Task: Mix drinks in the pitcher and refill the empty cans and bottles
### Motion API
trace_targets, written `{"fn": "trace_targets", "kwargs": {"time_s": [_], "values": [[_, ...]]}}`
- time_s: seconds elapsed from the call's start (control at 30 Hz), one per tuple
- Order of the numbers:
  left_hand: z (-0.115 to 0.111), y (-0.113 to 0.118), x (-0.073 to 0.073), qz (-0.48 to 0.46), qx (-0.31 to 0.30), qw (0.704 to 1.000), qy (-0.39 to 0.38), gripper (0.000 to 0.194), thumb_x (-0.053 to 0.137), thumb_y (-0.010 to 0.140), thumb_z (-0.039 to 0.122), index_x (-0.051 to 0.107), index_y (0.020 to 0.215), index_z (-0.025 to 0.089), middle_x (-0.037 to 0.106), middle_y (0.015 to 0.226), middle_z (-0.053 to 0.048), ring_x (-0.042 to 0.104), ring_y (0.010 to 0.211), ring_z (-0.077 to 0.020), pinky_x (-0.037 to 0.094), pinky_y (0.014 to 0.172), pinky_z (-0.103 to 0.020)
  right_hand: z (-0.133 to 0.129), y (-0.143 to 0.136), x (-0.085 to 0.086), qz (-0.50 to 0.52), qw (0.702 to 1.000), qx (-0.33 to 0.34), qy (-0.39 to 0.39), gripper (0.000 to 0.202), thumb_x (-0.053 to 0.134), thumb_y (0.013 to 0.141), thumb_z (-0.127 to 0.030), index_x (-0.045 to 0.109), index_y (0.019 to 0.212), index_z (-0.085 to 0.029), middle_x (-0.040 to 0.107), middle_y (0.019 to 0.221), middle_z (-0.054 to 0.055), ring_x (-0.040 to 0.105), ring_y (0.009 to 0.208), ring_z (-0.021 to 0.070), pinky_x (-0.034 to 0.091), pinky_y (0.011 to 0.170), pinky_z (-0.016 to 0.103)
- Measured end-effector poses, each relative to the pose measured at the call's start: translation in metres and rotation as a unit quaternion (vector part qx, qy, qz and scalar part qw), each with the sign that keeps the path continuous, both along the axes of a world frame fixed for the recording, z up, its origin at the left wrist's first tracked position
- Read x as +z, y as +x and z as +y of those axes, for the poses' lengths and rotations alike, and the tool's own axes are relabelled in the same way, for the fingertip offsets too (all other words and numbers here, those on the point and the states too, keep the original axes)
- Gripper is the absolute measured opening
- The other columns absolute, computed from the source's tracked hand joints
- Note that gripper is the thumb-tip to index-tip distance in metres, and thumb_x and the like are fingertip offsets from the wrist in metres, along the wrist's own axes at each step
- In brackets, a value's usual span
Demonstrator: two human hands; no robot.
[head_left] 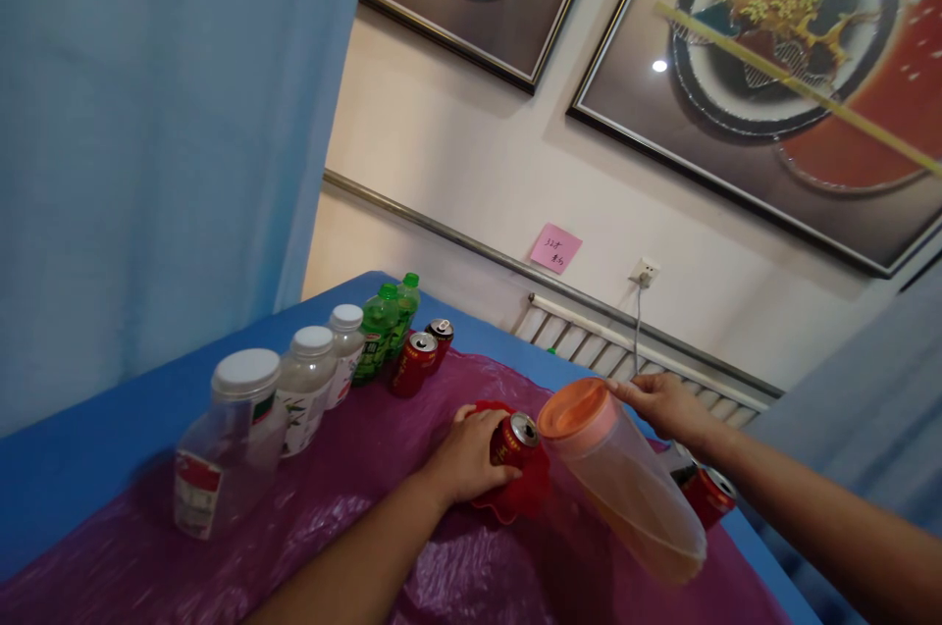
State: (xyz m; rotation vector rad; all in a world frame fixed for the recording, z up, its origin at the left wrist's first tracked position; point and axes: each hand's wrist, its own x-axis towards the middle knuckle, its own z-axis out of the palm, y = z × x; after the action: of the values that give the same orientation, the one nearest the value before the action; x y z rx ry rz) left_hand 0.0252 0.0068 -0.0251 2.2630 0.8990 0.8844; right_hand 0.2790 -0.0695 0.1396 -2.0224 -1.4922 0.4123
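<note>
My left hand (471,456) is wrapped round an opened red drink can (513,441), which leans a little to the right. Under and around the can shows a red plastic piece with a wavy rim (536,488), perhaps a shallow dish. A clear plastic pitcher (625,483) with an orange lid (575,414) is tilted, its lid end beside the can's top. Some brownish liquid seems to lie low in it. My right hand (666,404) grips the pitcher near the lid at the far side; the handle is hidden. No stream shows between pitcher and can.
Clear jars with white lids (305,390) and green bottles (379,336) line the left side. Two red cans (414,365) stand beside them; another red can (710,495) is behind the pitcher. Purple plastic sheeting (345,517) covers the blue table (95,394). A radiator (570,336) stands against the wall.
</note>
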Motion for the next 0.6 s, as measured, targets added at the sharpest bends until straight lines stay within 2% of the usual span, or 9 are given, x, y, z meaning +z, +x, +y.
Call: {"fn": "trace_targets", "kwargs": {"time_s": [0.1, 0.47, 0.6], "values": [[-0.001, 0.000, 0.002, 0.001, 0.001, 1.000, 0.000, 0.064, 0.088, 0.062, 0.038, 0.065, 0.120, 0.024, 0.072, 0.126, -0.007, 0.062, 0.120, -0.0335, 0.030, 0.116, -0.051, 0.000, 0.000, -0.001, 0.000, 0.999, 0.012, -0.039, 0.066, 0.061, 0.064, -0.084, 0.034, 0.054, -0.025, 0.027, 0.046, -0.008, 0.026, 0.041, 0.0072, 0.020, 0.038, 0.023], [0.001, 0.000, -0.001, 0.003, 0.003, 1.000, -0.004, 0.066, 0.088, 0.061, 0.038, 0.064, 0.121, 0.025, 0.072, 0.126, -0.007, 0.062, 0.120, -0.0333, 0.030, 0.116, -0.051, 0.009, 0.022, -0.022, -0.012, 0.999, 0.019, -0.027, 0.063, 0.060, 0.073, -0.079, 0.033, 0.056, -0.025, 0.028, 0.045, -0.009, 0.026, 0.041, 0.0072, 0.019, 0.039, 0.023], [0.001, 0.000, -0.001, 0.002, 0.007, 1.000, -0.002, 0.068, 0.088, 0.061, 0.037, 0.064, 0.123, 0.025, 0.071, 0.128, -0.006, 0.061, 0.121, -0.0335, 0.030, 0.117, -0.052, 0.007, 0.025, -0.030, 0.025, 0.999, 0.022, -0.027, 0.062, 0.061, 0.074, -0.078, 0.032, 0.056, -0.026, 0.028, 0.046, -0.009, 0.027, 0.040, 0.0078, 0.020, 0.039, 0.023]]}}
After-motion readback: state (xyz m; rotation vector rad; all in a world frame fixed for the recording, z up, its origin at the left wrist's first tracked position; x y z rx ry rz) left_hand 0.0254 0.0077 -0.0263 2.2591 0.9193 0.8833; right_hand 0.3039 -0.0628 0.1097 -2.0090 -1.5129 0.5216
